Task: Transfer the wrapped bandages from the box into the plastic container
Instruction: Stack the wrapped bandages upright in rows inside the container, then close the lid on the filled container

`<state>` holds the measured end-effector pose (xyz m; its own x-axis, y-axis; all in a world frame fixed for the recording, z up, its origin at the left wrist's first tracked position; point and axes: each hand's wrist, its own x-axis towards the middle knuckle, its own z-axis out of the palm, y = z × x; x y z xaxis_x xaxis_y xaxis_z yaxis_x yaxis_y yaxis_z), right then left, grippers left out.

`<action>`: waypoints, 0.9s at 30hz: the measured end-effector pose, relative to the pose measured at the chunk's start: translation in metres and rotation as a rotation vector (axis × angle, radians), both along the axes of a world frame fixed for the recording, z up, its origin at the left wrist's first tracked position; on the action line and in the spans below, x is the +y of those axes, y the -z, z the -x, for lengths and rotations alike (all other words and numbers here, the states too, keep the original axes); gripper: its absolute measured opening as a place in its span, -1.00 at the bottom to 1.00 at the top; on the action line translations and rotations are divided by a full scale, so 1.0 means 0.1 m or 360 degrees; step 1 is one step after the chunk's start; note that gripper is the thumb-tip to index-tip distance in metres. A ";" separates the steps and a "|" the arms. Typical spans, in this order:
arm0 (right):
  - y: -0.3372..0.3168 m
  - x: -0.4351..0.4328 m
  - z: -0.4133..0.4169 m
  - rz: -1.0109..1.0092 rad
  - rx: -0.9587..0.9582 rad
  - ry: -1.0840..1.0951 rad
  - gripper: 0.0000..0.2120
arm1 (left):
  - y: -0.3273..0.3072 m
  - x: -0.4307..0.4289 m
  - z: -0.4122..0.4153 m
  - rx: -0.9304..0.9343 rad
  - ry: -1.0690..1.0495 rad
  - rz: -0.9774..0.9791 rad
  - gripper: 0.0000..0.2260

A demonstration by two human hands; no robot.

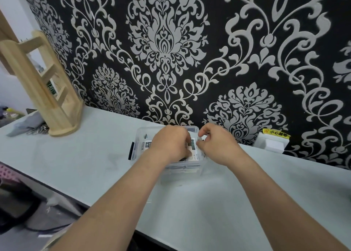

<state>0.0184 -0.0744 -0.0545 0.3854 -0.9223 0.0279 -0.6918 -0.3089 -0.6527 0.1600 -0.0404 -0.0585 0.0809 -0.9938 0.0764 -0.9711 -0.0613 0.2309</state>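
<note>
A clear plastic container (pixel 146 135) stands on the pale table against the patterned wall. Inside it lie white wrapped bandages (pixel 145 145) with dark printed labels. My left hand (pixel 171 144) reaches down into the container, its fingers curled round a wrapped bandage (pixel 194 149) near the right side. My right hand (pixel 215 144) sits at the container's right rim, thumb and fingers pinching the edge there. No box shows in this view. Much of the container's inside is hidden by my hands.
A wooden ladder-like rack (pixel 47 91) stands at the back left of the table (pixel 85 155), with a grey pouch (pixel 28 122) beside it. A white block with a yellow warning label (pixel 273 140) sits against the wall at the right. The table's front edge runs diagonally at lower left.
</note>
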 end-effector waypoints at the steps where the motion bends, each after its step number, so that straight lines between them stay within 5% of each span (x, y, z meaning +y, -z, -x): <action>1: 0.00 0.00 -0.01 0.0003 0.0013 -0.0002 -0.89 | 0.01 0.01 0.00 -0.0003 0.0030 -0.0042 -0.73; 7: 0.00 -0.01 -0.03 0.0057 0.0167 0.0035 -0.84 | -0.09 0.12 -0.17 0.0248 -0.0029 0.0163 -0.79; 12: -0.03 0.02 -0.10 0.0120 0.0260 0.0104 -0.80 | -0.07 0.26 -0.27 0.0219 0.0074 -0.0149 -0.81; 24: -0.14 0.09 -0.10 0.0093 0.0350 0.0095 -0.86 | -0.07 0.21 -0.26 0.0281 0.0055 -0.0271 -0.81; 27: -0.13 0.08 -0.11 0.0108 0.0367 0.0095 -0.84 | -0.11 0.27 -0.29 0.0464 -0.0037 -0.0025 -0.84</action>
